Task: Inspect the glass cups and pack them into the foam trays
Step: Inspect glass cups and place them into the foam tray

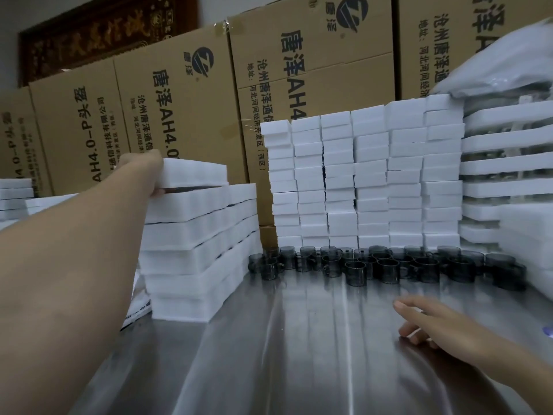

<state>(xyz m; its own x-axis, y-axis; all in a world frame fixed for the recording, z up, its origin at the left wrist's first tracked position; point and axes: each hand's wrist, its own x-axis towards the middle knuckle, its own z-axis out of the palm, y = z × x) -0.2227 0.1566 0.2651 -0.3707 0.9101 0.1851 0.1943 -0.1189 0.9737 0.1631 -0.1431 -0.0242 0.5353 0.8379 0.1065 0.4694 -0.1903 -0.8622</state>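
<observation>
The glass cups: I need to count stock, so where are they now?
In the head view, the glass cups stand clustered on the far metal table, against the white foam stacks, right of the stack the left hand grips.

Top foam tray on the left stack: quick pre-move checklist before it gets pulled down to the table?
1. Left hand grips the top foam tray at its near end: ok.
2. Tray separated from the stack below: dark gap shows, ok.
3. Bare steel table in front to land it: ok.
4. Right hand free, open above the table: ok.
5. Glass cups clear of the landing spot, lined up along the back: ok.
6. Tray pockets empty: cannot tell.
</observation>
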